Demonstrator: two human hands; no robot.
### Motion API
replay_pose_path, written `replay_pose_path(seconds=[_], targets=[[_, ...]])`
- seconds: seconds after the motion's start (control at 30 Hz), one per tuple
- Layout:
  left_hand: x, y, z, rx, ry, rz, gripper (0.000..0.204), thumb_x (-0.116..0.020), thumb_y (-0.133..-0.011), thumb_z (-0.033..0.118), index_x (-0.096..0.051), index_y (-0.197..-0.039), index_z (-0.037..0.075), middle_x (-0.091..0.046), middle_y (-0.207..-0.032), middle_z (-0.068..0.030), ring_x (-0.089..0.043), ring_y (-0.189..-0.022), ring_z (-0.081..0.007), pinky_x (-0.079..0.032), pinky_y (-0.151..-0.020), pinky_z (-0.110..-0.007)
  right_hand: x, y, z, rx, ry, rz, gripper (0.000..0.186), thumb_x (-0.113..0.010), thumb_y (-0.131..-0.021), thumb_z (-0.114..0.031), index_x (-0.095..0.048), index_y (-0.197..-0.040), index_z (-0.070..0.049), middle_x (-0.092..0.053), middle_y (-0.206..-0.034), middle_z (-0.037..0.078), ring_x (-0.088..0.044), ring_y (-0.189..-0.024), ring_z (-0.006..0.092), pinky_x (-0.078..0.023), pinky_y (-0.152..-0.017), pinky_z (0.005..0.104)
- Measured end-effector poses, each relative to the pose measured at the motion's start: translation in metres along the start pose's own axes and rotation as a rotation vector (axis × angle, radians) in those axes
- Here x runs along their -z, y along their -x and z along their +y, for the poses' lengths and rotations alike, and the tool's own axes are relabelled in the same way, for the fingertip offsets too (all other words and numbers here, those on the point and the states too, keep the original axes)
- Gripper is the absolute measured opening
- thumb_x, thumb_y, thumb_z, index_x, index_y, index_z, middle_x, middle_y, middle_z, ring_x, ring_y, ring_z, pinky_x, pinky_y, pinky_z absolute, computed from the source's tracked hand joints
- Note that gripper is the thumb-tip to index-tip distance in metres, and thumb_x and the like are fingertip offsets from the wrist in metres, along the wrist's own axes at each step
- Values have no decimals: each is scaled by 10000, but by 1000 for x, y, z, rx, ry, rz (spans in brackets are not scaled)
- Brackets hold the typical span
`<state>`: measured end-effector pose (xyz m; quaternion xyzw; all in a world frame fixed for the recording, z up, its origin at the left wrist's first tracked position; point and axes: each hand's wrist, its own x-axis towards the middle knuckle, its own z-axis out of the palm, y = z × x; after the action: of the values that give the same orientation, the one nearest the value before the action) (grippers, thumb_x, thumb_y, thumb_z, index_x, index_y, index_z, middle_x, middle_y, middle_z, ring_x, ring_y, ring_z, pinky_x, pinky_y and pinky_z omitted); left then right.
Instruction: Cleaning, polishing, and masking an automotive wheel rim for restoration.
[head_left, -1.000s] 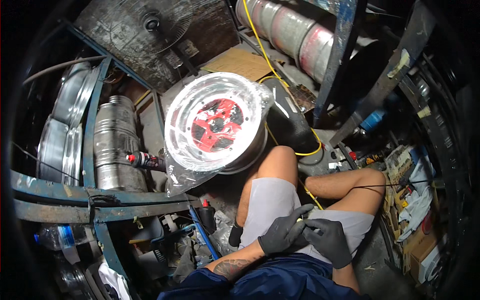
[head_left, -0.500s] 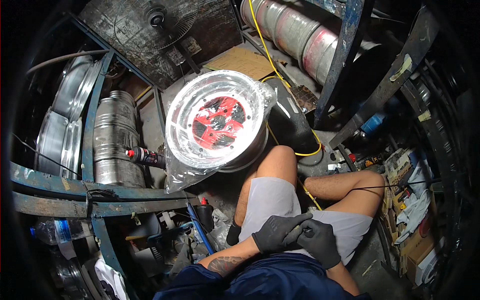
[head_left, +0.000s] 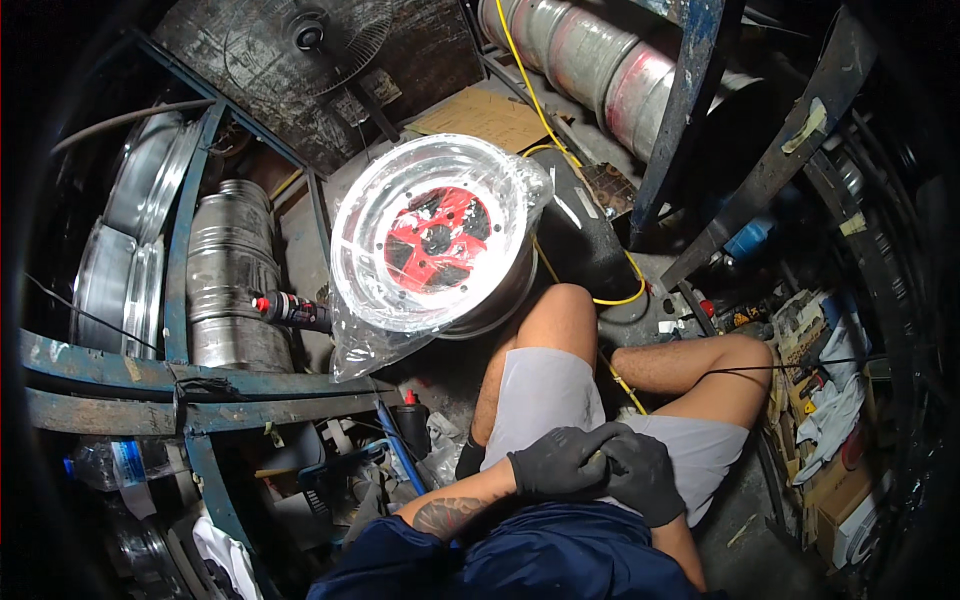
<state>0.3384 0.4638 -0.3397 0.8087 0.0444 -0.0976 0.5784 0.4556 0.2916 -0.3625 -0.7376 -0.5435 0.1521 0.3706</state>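
In black gloves, my left hand [head_left: 560,460] and my right hand [head_left: 642,475] meet above my lap, over grey shorts [head_left: 545,395]. The fingers of both are bent and pressed together, the right ones overlapping the left fingertips. A tiny yellowish spot shows between them, too small to name. Beyond my knee stands a polished wheel rim [head_left: 355,235] with a red and black centre [head_left: 437,238], tilted toward me. Clear plastic film [head_left: 375,350] is wrapped round it, bunched at its lower left and right edges. Neither hand touches the rim.
Blue metal racks [head_left: 100,365] with several bare rims [head_left: 235,280] stand at the left. A black-and-red bottle [head_left: 292,310] lies near them. A dark cylinder [head_left: 575,220] and a yellow hose [head_left: 520,50] are behind the wheel. A fan [head_left: 312,38] stands at the back; cardboard boxes [head_left: 845,495] sit right.
My right hand has closed further over my left fingertips, and both stay above my lap. The wrapped wheel rim stays in place; the view has shifted slightly.
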Motion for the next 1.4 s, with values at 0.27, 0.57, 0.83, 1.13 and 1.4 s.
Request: replay_pose_path(seconds=[0.27, 0.57, 0.83, 1.13, 1.4], targets=[[15, 4, 8, -15, 141, -288, 467, -499, -963, 264, -432, -1388, 84, -705, -950, -229, -693, -858, -434, -524, -797, -491, 29, -2, -16, 174, 110, -182, 351, -762, -714, -180, -658, -1047, -146, -662, -914, 101, -664, -722, 310, -546, -634, 439], [-8, 21, 13, 72, 304, -469, 319, -626, -881, 189, -462, -1134, 86, -625, -837, -124, -626, -777, -265, -487, -719, -393, 87, -38, 19, -58, 191, -122, 92, -647, -820, -90, -597, -890, -60, -632, -831, 130, -651, -700, 346, -545, -628, 439], [-2, 6, 21, -92, 1503, 132, 318, -561, -1042, 332, -485, -1243, 97, -562, -1033, -55, -545, -859, -127, -447, -784, -264, 35, -18, -7, -534, -545, 111, 132, -613, -968, -92, -678, -1028, 7, -679, -912, 84, -644, -841, 113, -524, -738, 263], [-12, 7, 9, 73, 1138, 253, 574, -706, -971, 195, -476, -1473, 41, -599, -1306, -62, -593, -1016, -91, -509, -856, -250, 58, -25, -40, -232, -313, 101, 340, -770, -844, -156, -629, -1128, -36, -669, -1056, 147, -689, -915, 291, -561, -791, 371], [-3, 2, 24, 88, 788, 369, 577, -643, -982, 75, -422, -1511, 13, -614, -1291, -81, -588, -1128, -133, -519, -898, -277, 60, -28, -43, -265, -203, 3, 505, -797, -826, -219, -595, -1260, -58, -670, -1123, 180, -690, -960, 371, -569, -833, 433]])
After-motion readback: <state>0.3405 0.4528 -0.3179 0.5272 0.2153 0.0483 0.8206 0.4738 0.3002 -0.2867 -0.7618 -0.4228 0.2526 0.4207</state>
